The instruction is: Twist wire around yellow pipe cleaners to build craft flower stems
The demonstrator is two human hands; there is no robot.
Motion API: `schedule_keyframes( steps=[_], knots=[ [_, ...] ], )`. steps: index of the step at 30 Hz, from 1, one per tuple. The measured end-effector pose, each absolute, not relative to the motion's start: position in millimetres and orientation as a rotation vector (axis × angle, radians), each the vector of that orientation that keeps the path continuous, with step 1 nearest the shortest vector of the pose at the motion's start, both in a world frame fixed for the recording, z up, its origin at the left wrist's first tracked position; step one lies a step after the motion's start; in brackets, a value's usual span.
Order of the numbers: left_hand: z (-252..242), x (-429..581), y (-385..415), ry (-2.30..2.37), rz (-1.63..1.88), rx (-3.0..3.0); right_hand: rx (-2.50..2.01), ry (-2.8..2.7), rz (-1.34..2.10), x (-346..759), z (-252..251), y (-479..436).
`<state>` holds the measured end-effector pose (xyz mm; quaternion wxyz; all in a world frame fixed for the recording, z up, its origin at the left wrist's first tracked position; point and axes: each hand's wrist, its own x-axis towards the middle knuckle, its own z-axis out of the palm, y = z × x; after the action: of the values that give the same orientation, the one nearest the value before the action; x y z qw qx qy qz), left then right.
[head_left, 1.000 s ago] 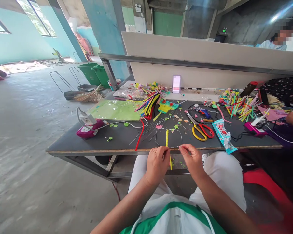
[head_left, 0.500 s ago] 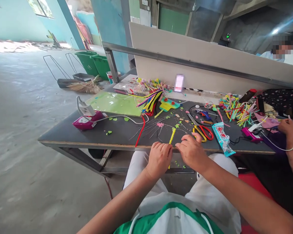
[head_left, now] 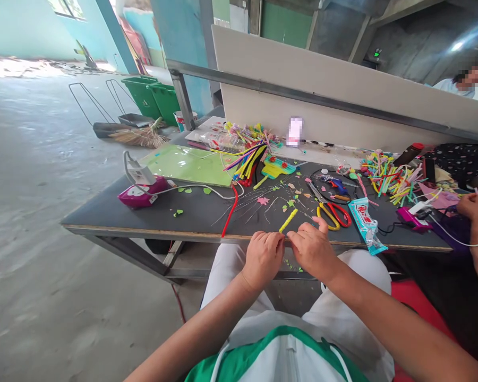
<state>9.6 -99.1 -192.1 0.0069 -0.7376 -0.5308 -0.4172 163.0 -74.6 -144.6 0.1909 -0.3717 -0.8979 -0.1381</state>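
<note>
A yellow twisted pipe cleaner slants up and to the right from between my hands, at the table's front edge. My left hand is closed around its lower part, which the fingers hide. My right hand meets it from the other side, thumb and forefinger pinched at the stem and the little finger raised. Just beyond lie a pink star-shaped scrap and thin wires. Scissors with red and yellow handles rest close to my right hand.
A red pipe cleaner overhangs the edge at left, near a purple power strip. Bundled pipe cleaners, a glue gun and a blue wrapper lie around. Another person's hand works at far right.
My right hand has come in against my left at the pipe cleaner. The pipe cleaner's top has tipped to the right, and its lower end no longer shows below my left hand.
</note>
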Motion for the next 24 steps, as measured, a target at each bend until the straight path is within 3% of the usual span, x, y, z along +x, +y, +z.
schedule_keyframes(
  steps=[9,18,24],
  knots=[
    [-204,29,-114,-2.075,-1.544,-2.273,-1.041,-2.540,-0.436,165,-155,-71],
    [-219,46,-111,-2.110,-2.077,-2.206,-1.088,-2.553,-0.430,166,-156,-64],
    [-223,51,-103,-2.419,-2.641,-1.987,-1.002,-2.576,-0.276,167,-135,-65]
  ],
)
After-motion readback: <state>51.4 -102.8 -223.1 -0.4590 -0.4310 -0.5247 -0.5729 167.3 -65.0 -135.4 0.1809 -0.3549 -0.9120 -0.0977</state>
